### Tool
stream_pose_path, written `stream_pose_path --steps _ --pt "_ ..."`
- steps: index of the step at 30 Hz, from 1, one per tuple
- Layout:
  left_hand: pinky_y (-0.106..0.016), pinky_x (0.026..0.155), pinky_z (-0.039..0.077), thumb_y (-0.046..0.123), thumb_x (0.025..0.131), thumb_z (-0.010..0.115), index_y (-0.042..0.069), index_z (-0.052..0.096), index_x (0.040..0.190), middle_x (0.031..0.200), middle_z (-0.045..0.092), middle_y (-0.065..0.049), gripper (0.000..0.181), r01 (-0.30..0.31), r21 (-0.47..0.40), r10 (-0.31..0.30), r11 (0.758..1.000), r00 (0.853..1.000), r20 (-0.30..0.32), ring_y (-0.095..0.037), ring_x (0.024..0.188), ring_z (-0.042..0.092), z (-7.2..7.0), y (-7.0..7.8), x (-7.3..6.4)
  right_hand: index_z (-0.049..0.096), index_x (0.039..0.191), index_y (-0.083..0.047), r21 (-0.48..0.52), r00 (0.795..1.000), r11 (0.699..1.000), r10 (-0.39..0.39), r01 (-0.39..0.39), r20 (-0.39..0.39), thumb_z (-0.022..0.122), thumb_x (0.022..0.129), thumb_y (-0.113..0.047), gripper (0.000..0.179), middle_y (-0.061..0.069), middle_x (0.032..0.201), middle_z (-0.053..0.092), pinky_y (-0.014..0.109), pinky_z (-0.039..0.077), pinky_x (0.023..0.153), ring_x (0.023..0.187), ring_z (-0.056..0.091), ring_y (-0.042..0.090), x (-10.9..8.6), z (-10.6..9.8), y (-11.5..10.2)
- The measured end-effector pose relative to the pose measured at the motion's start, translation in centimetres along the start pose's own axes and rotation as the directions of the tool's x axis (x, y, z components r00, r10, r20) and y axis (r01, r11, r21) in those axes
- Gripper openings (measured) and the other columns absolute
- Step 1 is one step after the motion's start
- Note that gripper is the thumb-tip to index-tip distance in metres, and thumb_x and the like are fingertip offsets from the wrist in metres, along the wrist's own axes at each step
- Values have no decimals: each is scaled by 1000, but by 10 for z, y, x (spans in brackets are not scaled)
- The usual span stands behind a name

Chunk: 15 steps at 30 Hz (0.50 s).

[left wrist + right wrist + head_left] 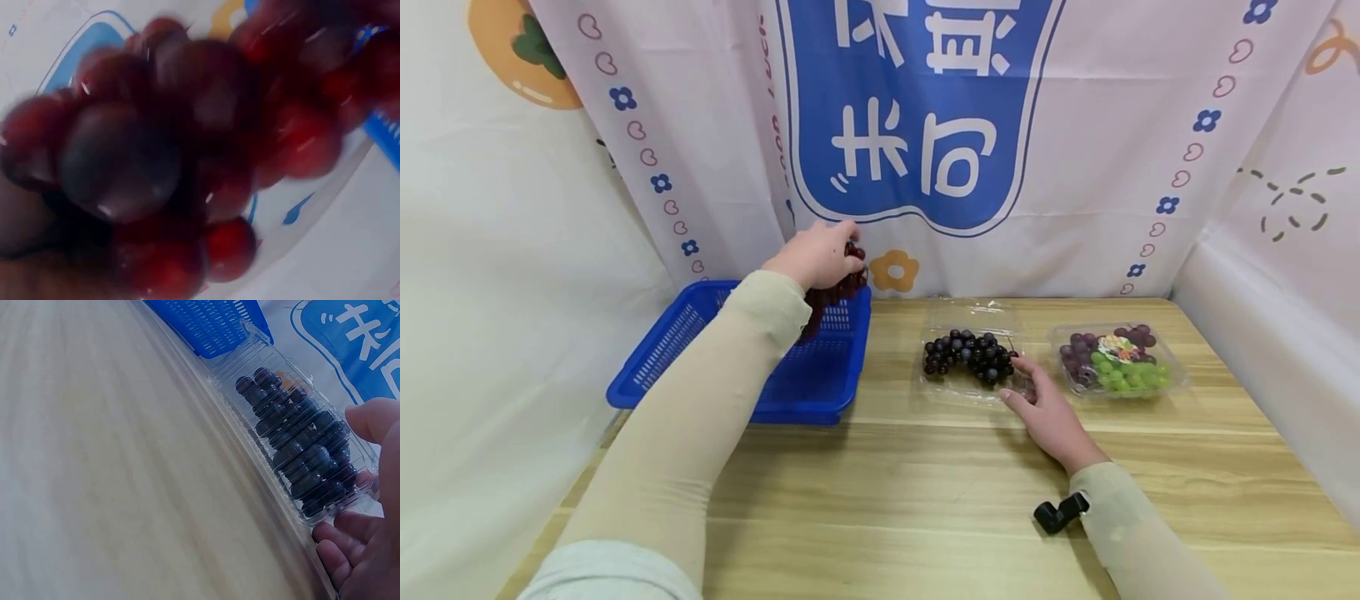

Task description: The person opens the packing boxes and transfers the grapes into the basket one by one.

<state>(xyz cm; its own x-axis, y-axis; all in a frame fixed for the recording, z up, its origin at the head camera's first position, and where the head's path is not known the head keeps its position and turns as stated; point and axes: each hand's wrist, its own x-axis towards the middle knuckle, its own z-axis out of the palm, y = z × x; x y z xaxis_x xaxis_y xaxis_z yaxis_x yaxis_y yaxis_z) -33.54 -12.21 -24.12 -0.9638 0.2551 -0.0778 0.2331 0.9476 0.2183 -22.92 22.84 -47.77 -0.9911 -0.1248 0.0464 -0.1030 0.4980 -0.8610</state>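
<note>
The left arm is extended forward toward the far left of the surface; the left hand (pixel 817 254) is raised, fingers curled downward in a grip. The right hand (pixel 1047 414) rests low at centre-right, fingers extended forward.

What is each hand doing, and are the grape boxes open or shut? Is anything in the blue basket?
left hand: grips the red grapes, raised above the basket
red grapes: held in the air, a hanging bunch
blue basket: on the table, nothing visible inside
right hand: fingers on the open box's edge
open box: lid back, dark grapes inside
second box: holds purple and green grapes; lid state unclear
</note>
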Motion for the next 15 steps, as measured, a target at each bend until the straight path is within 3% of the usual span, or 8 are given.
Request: stream_pose_path --steps 4,6,8,10,12,15 --pt "-46 91 47 32 103 58 10 54 122 118 61 -12 30 32 15 -34 999 982 187 -30 105 57 14 -8 3 26 161 -20 7 1000 1000 6 -5 -2 59 102 -44 71 21 158 33 64 31 111 136 42 44 1 0 0" --pt "-46 96 46 31 104 56 8 51 130 126 59 -14 36 73 16 -75 997 964 254 -31 114 55 22 -12 5 26 161 -21 5 1000 1000 5 -5 -4 59 102 -43 71 21 158 34 64 31 110 135 43 44 2 0 1" --pt "-49 105 41 31 105 53 6 43 145 142 52 -18 48 118 18 -118 993 949 291 -34 129 48 31 -15 8 26 161 -20 1 1000 1000 -1 1 -8 59 102 -42 71 20 158 33 64 31 111 136 42 44 2 0 1" --pt "-51 115 32 32 106 48 4 26 158 157 36 -20 63 158 13 -154 987 934 322 -37 143 34 39 -19 11 27 161 -20 -2 1000 1000 -8 8 -12 60 102 -41 70 20 159 32 64 31 111 136 42 44 3 -1 2" --pt "-53 119 23 32 107 44 3 9 162 165 19 -21 72 181 34 -182 983 919 350 -39 150 20 48 -23 15 27 160 -19 -6 1000 1000 -13 12 -13 60 102 -40 70 20 159 32 63 32 111 135 42 44 3 -1 2" --pt "-53 120 22 31 107 41 3 8 162 166 16 -20 70 216 36 -214 976 906 367 -39 150 19 59 -26 18 28 160 -18 -6 1000 1000 -19 18 -13 60 102 -39 69 19 160 31 63 33 110 134 43 43 2 0 2"
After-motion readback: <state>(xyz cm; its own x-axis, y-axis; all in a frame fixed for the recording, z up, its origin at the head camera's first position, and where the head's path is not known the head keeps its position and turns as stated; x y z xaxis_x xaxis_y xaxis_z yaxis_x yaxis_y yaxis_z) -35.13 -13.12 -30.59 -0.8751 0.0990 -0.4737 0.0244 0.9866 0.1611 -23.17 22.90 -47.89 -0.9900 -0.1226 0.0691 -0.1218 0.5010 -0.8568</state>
